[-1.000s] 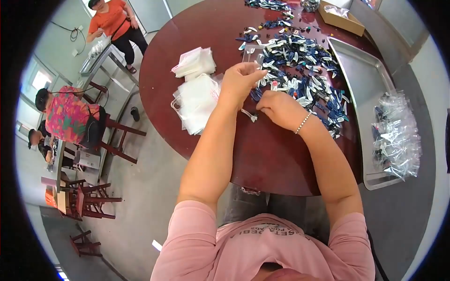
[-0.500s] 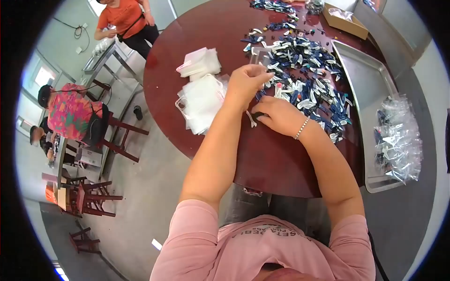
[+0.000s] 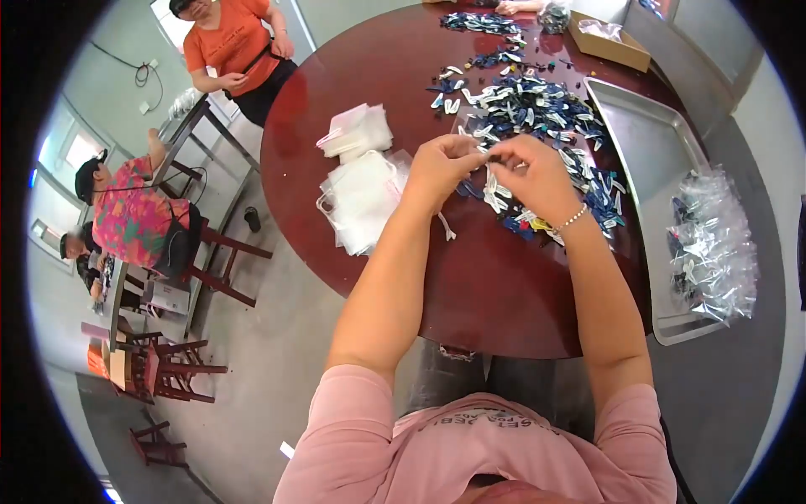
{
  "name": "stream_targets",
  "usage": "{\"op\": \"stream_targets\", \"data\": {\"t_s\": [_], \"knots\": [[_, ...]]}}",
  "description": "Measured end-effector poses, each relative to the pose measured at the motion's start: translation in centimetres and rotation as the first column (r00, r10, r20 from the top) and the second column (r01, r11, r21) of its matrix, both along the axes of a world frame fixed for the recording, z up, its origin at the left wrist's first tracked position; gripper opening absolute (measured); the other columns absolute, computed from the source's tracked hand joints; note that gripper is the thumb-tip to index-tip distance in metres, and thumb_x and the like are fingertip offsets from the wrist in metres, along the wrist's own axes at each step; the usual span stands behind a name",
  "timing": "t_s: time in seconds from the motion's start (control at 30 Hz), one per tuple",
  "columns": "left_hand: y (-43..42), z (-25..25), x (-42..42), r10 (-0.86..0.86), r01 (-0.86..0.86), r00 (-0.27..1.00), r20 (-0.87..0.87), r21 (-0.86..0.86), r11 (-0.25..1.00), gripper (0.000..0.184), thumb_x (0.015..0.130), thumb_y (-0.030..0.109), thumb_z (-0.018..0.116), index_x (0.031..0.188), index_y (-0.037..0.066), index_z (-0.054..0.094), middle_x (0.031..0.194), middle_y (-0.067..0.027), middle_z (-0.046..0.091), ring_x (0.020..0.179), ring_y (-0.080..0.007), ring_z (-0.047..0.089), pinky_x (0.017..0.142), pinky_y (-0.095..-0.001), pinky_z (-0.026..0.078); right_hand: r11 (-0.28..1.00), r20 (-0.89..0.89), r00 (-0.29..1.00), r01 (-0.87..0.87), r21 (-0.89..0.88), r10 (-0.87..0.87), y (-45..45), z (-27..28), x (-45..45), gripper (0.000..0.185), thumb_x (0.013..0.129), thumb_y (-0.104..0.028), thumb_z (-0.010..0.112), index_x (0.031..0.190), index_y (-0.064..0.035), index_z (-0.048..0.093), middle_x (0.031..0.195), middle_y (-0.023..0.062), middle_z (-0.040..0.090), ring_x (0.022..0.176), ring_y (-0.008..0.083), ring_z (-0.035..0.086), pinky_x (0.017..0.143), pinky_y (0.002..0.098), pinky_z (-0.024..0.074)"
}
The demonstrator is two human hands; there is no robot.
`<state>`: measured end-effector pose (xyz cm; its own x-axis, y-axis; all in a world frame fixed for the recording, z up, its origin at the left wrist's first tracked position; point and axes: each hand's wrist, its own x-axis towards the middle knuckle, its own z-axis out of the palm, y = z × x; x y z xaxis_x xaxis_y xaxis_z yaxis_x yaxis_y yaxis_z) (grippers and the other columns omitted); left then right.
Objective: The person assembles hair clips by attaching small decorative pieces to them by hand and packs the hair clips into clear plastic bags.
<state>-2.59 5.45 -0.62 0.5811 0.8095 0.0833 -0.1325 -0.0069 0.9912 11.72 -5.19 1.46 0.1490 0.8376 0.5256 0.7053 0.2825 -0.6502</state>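
My left hand (image 3: 445,168) is closed in a pinch over the dark red table, its fingertips against something too small to make out. Touching or almost touching them are the fingertips of my right hand (image 3: 533,176), also pinched, with a beaded bracelet on the wrist. Beyond and under my hands spreads a pile of dark blue and white clips (image 3: 537,105). Left of my left hand lie clear plastic bags (image 3: 361,197) and a smaller stack of bags (image 3: 357,134). A small white piece (image 3: 447,227) lies beside my left wrist.
On the right a metal tray (image 3: 642,126) holds filled clear packets (image 3: 714,244). A cardboard box (image 3: 609,42) stands at the far right edge. Across the room at left are a person in orange (image 3: 231,42), a person in a flowered shirt (image 3: 138,210) and wooden stools (image 3: 168,370).
My right hand has risen from the near edge of the pile to meet my left fingertips. The person in orange has come nearer the table.
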Motion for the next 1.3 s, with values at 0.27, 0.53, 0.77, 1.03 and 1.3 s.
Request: {"op": "stream_targets", "data": {"t_s": [0.27, 0.53, 0.77, 1.03, 1.3], "knots": [[-0.7, -0.9, 0.5, -0.184, 0.187, 0.981, -0.06, 0.052, 0.981, 0.039, 0.076, 0.008, 0.076, 0.112, -0.001, 0.063, 0.097, -0.0042, 0.068, 0.087, -0.0127, 0.063, 0.076, -0.0283, 0.049, 0.982, -0.196, 0.978, 0.11, 0.154, -0.079, 0.0, 0.2, 0.8, 0.023, 0.08, -0.001, 0.07, 0.103, -0.0048, 0.068, 0.087, 0.0018, 0.062, 0.076, 0.0074, 0.059, 0.068, 0.0214, 0.0487], [-1.2, 0.0, 0.3, -0.215, 0.228, 0.963, -0.162, 0.07, 0.971, 0.049, 0.078, 0.012, 0.076, 0.12, -0.003, 0.058, 0.101, -0.0062, 0.069, 0.092, -0.0118, 0.063, 0.077, -0.0255, 0.048, 0.986, -0.219, 0.973, 0.108, 0.129, -0.078, -0.2, 0.1, 1.4, 0.014, 0.086, -0.007, 0.066, 0.099, -0.0024, 0.07, 0.09, 0.0035, 0.07, 0.071, 0.007, 0.06, 0.064, 0.0217, 0.0485], [-0.3, 0.0, 0.1, -0.042, 0.036, 0.996, -0.08, -0.074, 0.997, 0.036, 0.083, 0.021, 0.072, 0.113, 0.005, 0.063, 0.099, -0.0028, 0.069, 0.092, -0.0118, 0.063, 0.077, -0.0279, 0.048, 0.977, 0.113, 0.992, 0.081, -0.196, -0.06, -1.2, 0.1, 4.4, 0.015, 0.079, -0.005, 0.069, 0.094, -0.0021, 0.07, 0.084, 0.0075, 0.068, 0.069, 0.0125, 0.061, 0.064, 0.0277, 0.0486], [-0.1, 0.4, -0.4, 0.018, -0.022, 0.999, -0.039, -0.085, 0.996, 0.029, 0.085, 0.024, 0.071, 0.107, 0.007, 0.065, 0.097, -0.0025, 0.069, 0.092, -0.0105, 0.061, 0.077, -0.0273, 0.047, 0.978, 0.512, 0.859, 0.099, -0.181, 0.008, -1.0, -2.2, 4.5, 0.015, 0.074, -0.005, 0.067, 0.089, -0.0055, 0.07, 0.089, 0.0082, 0.064, 0.095, 0.0291, 0.06, 0.088, 0.0379, 0.0467], [0.1, 0.1, -0.3, 0.055, -0.057, 0.998, -0.036, -0.071, 0.996, 0.028, 0.085, 0.024, 0.071, 0.106, 0.008, 0.066, 0.097, -0.0018, 0.068, 0.092, -0.0114, 0.062, 0.077, -0.0269, 0.046, 0.983, 0.471, 0.882, 0.087, -0.165, 0.001, -0.7, -2.0, 3.9, 0.009, 0.079, -0.007, 0.064, 0.086, -0.0037, 0.067, 0.086, 0.0111, 0.062, 0.088, 0.0302, 0.06, 0.078, 0.0392, 0.0482]]}}
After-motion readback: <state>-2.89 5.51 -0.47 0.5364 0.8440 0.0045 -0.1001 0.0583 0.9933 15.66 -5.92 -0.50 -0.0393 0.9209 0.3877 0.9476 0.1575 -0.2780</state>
